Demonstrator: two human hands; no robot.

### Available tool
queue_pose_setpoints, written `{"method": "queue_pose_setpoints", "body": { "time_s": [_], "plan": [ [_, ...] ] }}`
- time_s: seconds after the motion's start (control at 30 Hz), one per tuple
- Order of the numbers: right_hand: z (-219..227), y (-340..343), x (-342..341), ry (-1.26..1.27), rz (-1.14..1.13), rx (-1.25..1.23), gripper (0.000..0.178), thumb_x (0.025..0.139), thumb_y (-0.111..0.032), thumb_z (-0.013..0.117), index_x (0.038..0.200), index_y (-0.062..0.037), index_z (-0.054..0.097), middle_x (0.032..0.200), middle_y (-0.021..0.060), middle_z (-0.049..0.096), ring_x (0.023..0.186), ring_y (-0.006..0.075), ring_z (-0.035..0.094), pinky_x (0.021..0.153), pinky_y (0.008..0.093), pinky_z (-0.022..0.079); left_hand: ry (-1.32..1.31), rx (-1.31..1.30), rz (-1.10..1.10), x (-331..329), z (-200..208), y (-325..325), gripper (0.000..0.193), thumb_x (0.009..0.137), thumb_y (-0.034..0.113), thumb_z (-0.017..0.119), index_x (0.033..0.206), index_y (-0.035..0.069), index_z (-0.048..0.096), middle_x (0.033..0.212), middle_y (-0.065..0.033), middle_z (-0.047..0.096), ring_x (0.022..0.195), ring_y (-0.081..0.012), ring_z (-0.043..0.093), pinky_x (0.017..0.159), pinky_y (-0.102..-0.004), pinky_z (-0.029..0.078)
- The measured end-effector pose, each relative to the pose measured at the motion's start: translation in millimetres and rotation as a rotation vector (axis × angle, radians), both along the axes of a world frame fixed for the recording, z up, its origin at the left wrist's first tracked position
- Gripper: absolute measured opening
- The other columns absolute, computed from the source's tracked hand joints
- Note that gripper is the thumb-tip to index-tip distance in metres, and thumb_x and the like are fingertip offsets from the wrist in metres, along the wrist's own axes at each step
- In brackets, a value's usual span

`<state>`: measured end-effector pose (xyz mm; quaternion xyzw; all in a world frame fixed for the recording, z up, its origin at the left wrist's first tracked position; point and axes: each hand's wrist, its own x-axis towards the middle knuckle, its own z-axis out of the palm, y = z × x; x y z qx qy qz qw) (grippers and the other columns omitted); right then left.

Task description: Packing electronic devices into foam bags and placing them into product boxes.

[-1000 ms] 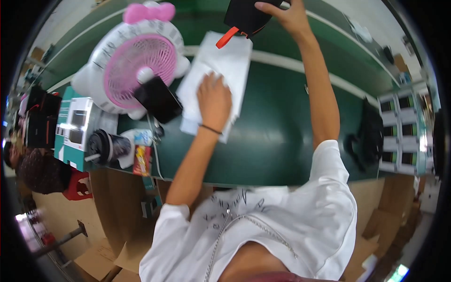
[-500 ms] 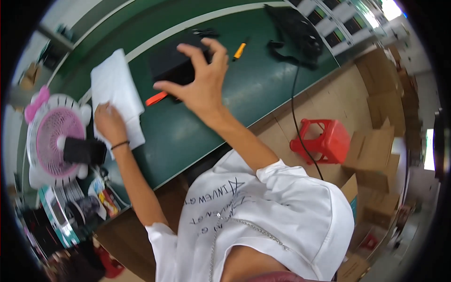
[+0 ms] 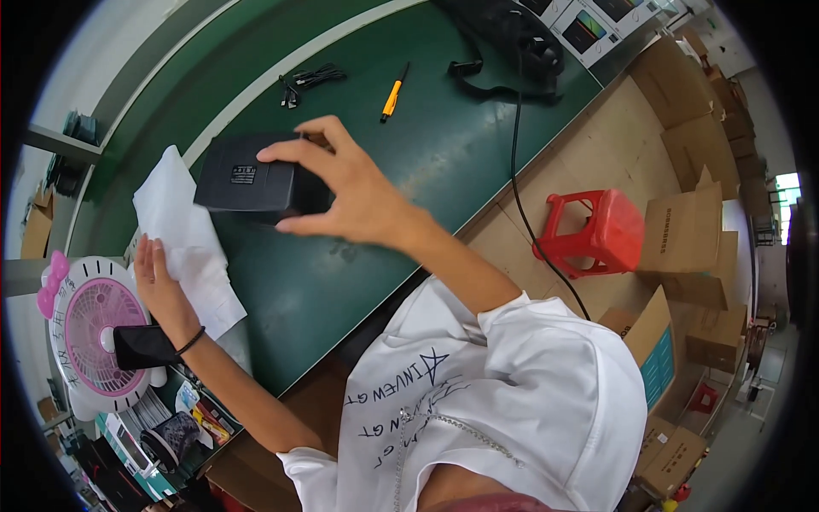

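Note:
My right hand [image 3: 354, 192] is closed around one end of a black box-shaped device [image 3: 235, 175], thumb below and fingers above. The box is held tilted over the green table, and a small printed label shows on its face. My left hand [image 3: 164, 290] has its fingers stretched out along the left edge of a crumpled white sheet or bag [image 3: 192, 230]. This white piece lies flattened on the table, left of the box. A black cord is around my left wrist.
Beyond the box lie a coiled black cable [image 3: 317, 75] and a yellow pen-like tool [image 3: 393, 98]. A black bag [image 3: 533, 51] with straps sits at the far right. A pink-and-white fan [image 3: 104, 328] stands left. A red stool [image 3: 595, 232] and cardboard boxes [image 3: 682, 230] are on the right.
My right hand has closed on the black box and lifted it, tilting it leftward. The fingers of my left hand have straightened at the white piece. The whole view has shifted.

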<state>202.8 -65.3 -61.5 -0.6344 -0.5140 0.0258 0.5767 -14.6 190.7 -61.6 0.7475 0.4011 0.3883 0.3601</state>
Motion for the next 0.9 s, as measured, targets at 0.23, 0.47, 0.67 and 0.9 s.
{"method": "queue_pose_setpoints", "body": {
  "time_s": [0.23,0.47,0.67,0.9],
  "plan": [
    [15,-13,-27,-0.086,-0.100,-0.002,0.083,0.070,-0.040,0.093,0.141,-0.0160,0.056,0.128,0.0133,0.047,0.115,0.0313,0.052,0.099,0.0427,0.048,-0.351,-0.772,-0.279,-30,23,26,0.046,0.102,0.025,0.064,0.140,-0.001,0.056,0.133,-0.0112,0.063,0.118,-0.0197,0.062,0.100,-0.0356,0.049],
    [23,-35,-24,0.139,-0.171,0.203,0.049,0.089,-0.008,0.076,0.132,0.0002,0.055,0.131,0.0112,0.059,0.111,0.0183,0.060,0.092,0.0327,0.050,-0.105,-0.558,-0.296,3,44,36,0.038,0.095,0.015,0.071,0.128,-0.003,0.068,0.113,-0.0092,0.071,0.105,-0.0166,0.066,0.092,-0.0307,0.052],
    [68,-11,-32,0.114,0.075,0.294,0.037,0.089,-0.001,0.074,0.123,0.0010,0.060,0.117,0.0105,0.065,0.101,0.0161,0.063,0.091,0.0302,0.050,-0.159,-0.348,-0.293,5,97,17,0.039,0.093,0.015,0.073,0.127,-0.001,0.068,0.108,-0.0068,0.071,0.099,-0.0138,0.065,0.084,-0.0295,0.053],
    [117,43,-59,0.511,0.450,0.114,0.034,0.091,-0.005,0.076,0.120,0.0007,0.059,0.103,0.0125,0.071,0.092,0.0145,0.069,0.082,0.0264,0.055,-0.238,-0.141,-0.367,-29,148,-106,0.034,0.104,0.016,0.059,0.133,0.000,0.062,0.119,-0.0046,0.067,0.105,-0.0100,0.065,0.092,-0.0249,0.052]
  ]
}}
